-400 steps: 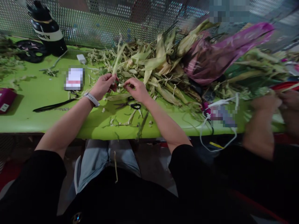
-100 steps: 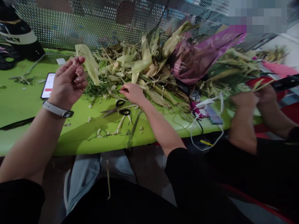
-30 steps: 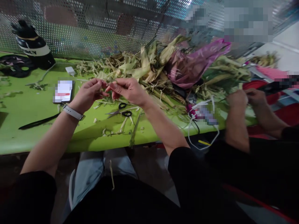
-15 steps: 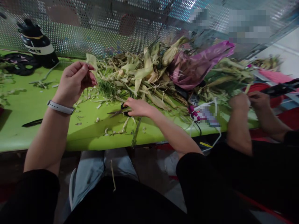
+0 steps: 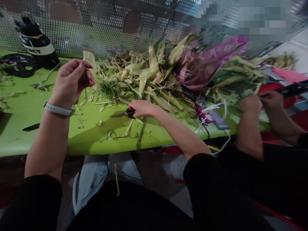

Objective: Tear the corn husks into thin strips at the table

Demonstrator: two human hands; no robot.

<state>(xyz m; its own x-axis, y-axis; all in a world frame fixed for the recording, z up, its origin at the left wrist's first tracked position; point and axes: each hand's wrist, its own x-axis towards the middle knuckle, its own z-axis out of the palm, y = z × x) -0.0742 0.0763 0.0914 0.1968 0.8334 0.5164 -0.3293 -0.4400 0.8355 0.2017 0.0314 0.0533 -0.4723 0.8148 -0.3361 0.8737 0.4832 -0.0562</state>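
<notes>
Your counter (image 5: 21, 138): solid lime green. Husk strip (image 5: 90, 59) at your left hand (image 5: 72, 78): pale yellow-green. Far husk pile (image 5: 151, 66): cream, straw, olive, some brown. Scissors (image 5: 129, 112): black handles, grey blades. Your watch strap (image 5: 57, 109): pale lilac-grey; jeans (image 5: 95, 171): faded blue. Bag (image 5: 194, 70), right: translucent purple. Bottle (image 5: 37, 45), far left: black, cream band, dark lettering. Far screen (image 5: 101, 27): grey, dotted with perforations.

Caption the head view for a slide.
Left hand holding up a pale husk, right hand at the scissors on a green table, before heaped husks.
</notes>
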